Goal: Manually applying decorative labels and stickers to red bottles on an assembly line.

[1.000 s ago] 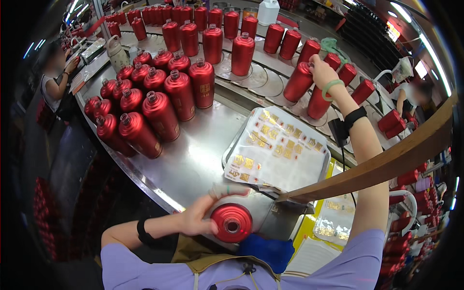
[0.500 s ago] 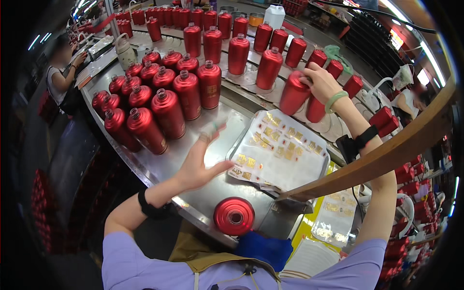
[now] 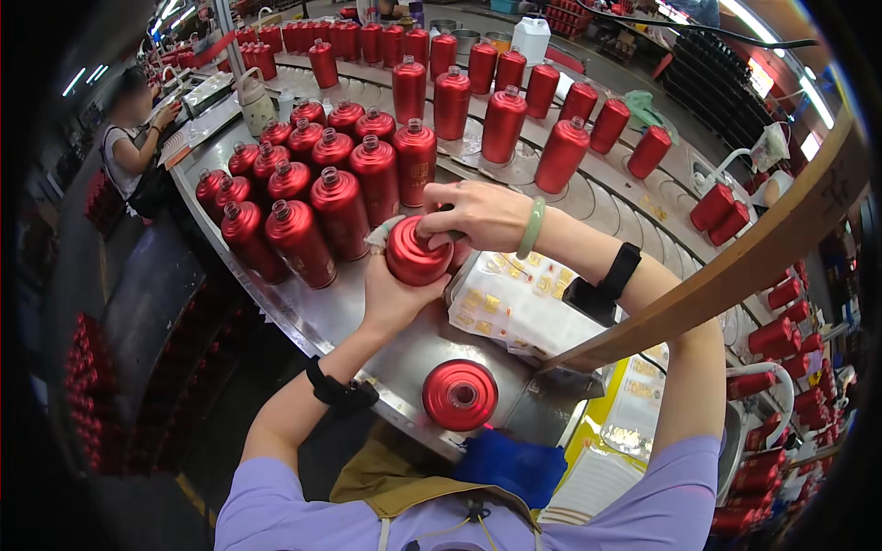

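A crowd of upright red bottles [image 3: 317, 197] stood just left of the hands on the curved steel bench [image 3: 322, 312], their glossy metallic shoulders packed close and touching, and farther off a spaced row of the same tall cylinders [image 3: 503, 124] ran along a ringed conveyor track [image 3: 588, 197]. To the right of the hands lay a white tray of small gold labels [image 3: 519, 308], its near edge crossed by a slanting wooden beam [image 3: 735, 275] that hid part of the bench beyond it. At the near edge of the bench a single red bottle [image 3: 459, 395] stood alone, seen from above as a round disc with a small open neck, and just near it a blue cloth [image 3: 510, 464] hung at the person's front. The held bottle [image 3: 418, 250] was in mid-air above the bench between the crowd and the tray, tilted toward the camera. The left hand [image 3: 395, 298] cupped it from below, fingers wrapped on its smooth body, with a pale scrap showing at the bottle's left side. The right hand [image 3: 473, 213], a pale green bangle [image 3: 531, 228] at its wrist, came over the top with fingers closed around the neck. At the far left another person [image 3: 129, 147] worked at the same bench.
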Motion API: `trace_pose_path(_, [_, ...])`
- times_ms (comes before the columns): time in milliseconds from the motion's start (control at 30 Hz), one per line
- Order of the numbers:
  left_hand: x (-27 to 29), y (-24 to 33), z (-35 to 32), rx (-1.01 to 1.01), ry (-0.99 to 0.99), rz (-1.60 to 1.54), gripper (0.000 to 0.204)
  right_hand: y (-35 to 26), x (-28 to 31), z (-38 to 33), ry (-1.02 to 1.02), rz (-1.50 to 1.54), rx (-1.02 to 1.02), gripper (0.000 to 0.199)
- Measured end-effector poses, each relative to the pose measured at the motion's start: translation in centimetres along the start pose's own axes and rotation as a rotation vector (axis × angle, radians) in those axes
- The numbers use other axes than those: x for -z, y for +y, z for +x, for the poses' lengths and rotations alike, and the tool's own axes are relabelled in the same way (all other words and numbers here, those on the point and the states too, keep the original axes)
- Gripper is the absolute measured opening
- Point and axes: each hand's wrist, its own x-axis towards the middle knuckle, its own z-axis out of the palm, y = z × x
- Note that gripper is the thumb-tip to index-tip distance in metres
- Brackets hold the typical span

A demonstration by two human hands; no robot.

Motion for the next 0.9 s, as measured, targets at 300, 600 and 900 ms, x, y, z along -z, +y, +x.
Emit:
trace_pose_path(300, [-0.1,0.1,-2.9,0.074,0.056,-0.133,0.084,-1.0,7.2,-2.9,0.333,-0.276,-0.144,0.027])
trace_pose_path(600, [3.2,2.3,-7.2,-0.127,0.279,-0.11,0.077,-15.4,5.3,-24.7,0.341,-0.118,-0.916,0.014])
trace_pose_path(900, [0.1,5.3,-13.7,-0.024,-0.307,-0.353,0.111,-32.6,4.1,-22.3,0.389,-0.03,-1.132,0.014])
